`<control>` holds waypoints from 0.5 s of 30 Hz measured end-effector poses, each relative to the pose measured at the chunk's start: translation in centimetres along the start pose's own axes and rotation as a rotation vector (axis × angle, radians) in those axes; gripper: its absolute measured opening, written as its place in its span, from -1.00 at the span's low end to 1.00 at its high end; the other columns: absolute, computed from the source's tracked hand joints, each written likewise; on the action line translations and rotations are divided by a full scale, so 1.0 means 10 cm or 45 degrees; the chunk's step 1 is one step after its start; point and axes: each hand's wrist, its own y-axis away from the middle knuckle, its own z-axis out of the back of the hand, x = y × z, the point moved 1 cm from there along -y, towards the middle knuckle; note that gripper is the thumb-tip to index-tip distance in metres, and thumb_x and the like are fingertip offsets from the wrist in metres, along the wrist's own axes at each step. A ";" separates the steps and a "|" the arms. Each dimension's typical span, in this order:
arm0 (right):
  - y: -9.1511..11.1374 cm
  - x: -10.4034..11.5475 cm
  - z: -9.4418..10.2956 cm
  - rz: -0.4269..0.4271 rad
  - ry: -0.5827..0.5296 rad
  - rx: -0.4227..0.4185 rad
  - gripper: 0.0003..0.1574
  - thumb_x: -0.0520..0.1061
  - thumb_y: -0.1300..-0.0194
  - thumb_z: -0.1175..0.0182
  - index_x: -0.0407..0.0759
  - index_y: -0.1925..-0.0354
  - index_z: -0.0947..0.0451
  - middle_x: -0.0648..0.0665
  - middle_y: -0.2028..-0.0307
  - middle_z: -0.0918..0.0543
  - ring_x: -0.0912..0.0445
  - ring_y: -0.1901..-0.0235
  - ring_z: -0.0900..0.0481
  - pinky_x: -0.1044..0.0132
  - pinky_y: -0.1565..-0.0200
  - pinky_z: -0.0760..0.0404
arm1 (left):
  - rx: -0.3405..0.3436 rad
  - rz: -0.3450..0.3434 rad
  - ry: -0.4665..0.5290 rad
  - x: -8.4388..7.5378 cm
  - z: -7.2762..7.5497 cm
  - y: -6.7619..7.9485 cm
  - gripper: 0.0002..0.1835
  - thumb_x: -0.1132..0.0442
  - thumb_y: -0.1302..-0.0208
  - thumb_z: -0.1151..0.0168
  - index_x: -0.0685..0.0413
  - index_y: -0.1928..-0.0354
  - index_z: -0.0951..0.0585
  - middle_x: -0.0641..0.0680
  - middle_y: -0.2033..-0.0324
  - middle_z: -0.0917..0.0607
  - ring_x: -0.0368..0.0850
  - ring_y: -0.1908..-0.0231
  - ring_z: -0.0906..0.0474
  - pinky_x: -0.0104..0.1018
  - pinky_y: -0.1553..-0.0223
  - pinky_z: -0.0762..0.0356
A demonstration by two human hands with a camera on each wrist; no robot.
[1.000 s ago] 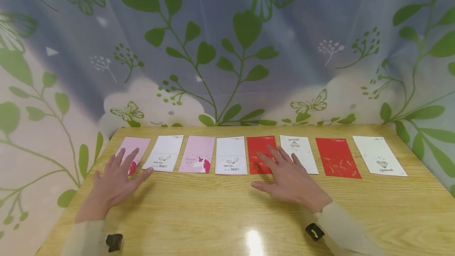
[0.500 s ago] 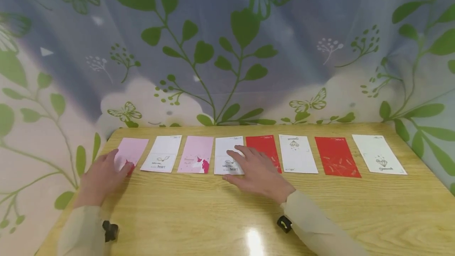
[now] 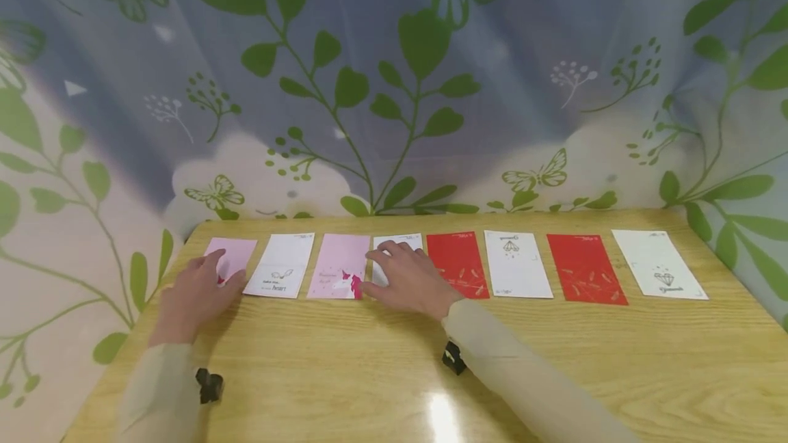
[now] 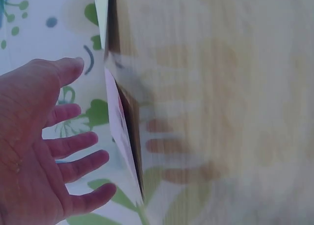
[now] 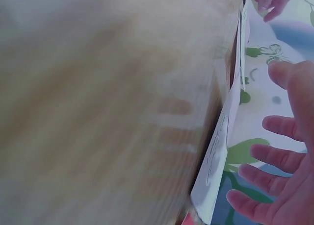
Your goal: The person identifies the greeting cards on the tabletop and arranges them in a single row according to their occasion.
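Over the leftmost pink card, my left hand hovers with fingers spread and hides its lower left part. The left wrist view shows the fingers apart from the card and table, holding nothing. My right hand hangs, fingers apart and slightly bent, above a white card, covering most of it. Its thumb overlaps the right edge of a second pink card with a unicorn print. Between the hands lies a white card printed with wings and "heart".
To the right, the row goes on with a red card, a white card, another red card and a white card. They lie flat along the back of the wooden table. A leaf-patterned curtain hangs behind.
My right hand has moved left from the red card, across to the white card beside the unicorn card. My left hand has shifted slightly over the leftmost pink card. The cards have stayed put.
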 end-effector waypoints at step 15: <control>-0.50 0.11 -0.23 -0.048 0.056 0.106 -0.32 0.35 -0.43 -0.12 0.02 -0.31 -0.52 -0.10 -0.30 -0.54 -0.08 -0.25 -0.51 -0.14 -0.20 -0.50 | 0.106 -0.007 -0.056 -0.35 -0.10 -0.10 0.06 -0.52 -0.35 0.08 0.38 -0.42 -0.30 0.59 -0.22 -0.41 0.60 -0.17 -0.37 0.49 0.05 -0.40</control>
